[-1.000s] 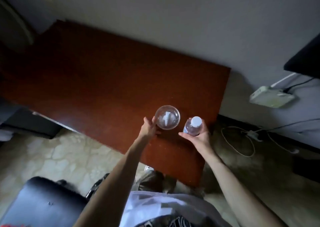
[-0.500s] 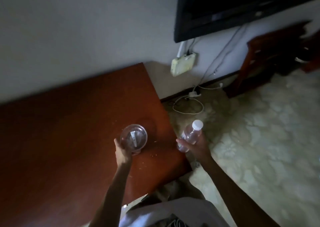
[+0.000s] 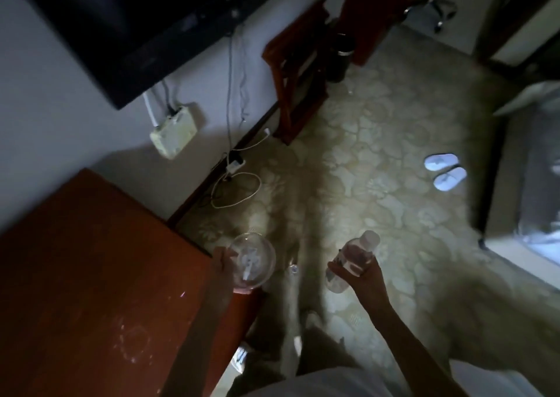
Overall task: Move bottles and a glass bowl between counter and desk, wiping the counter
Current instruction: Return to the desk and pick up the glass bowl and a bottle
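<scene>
The left hand is holding the glass bowl by its near rim, with the fingers wrapped around the edge. The bowl is hanging in the air just past the right edge of the red-brown desk, over the floor. Something small and white is sitting inside the bowl, but the picture is too dark and blurry to tell what it is. The right hand is gripping a clear bottle around its middle, with the thumb on one side and the fingers on the other. The bottle is tilting, with its white cap pointing up and away, and it is in the air over the patterned carpet. A pair of white slippers is lying on the carpet, well apart from both hands.
</scene>
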Motion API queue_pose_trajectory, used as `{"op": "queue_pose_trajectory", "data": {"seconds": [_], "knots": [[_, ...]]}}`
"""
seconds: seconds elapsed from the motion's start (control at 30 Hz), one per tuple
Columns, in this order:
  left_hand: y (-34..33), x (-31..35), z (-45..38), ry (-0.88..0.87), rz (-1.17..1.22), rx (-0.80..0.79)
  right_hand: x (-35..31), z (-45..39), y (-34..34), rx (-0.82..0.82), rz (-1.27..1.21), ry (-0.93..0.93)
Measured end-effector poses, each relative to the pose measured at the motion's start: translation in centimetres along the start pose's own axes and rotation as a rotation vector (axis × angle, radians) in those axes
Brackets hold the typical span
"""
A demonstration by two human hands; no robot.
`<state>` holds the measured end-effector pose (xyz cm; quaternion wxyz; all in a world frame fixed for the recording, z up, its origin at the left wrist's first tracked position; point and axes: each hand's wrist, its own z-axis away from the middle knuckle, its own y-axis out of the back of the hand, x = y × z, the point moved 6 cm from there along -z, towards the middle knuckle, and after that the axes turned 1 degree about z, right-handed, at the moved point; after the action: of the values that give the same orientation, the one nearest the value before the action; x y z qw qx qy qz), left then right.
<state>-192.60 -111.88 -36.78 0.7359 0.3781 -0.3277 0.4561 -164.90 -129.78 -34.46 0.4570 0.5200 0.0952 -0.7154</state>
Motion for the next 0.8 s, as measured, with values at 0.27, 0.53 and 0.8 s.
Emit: {"op": "queue_pose_trajectory", "data": {"seconds": [0.27, 0.53, 0.8], "knots": [[-14.8, 7.8, 0.0, 0.042, -0.118, -0.281, 0.8, -5.3, 10.0, 0.127, -0.016, 0.016], [-33.8, 14.8, -4.2, 0.057, -0.16, -0.325, 0.1, -20.5, 23.5, 0.124, -0.034, 0.029], [-48.5, 26.2, -9.7, -0.02, -0.201, -0.369, -4.1, -33.6, 34.4, 0.239, -0.138, 0.039]]}}
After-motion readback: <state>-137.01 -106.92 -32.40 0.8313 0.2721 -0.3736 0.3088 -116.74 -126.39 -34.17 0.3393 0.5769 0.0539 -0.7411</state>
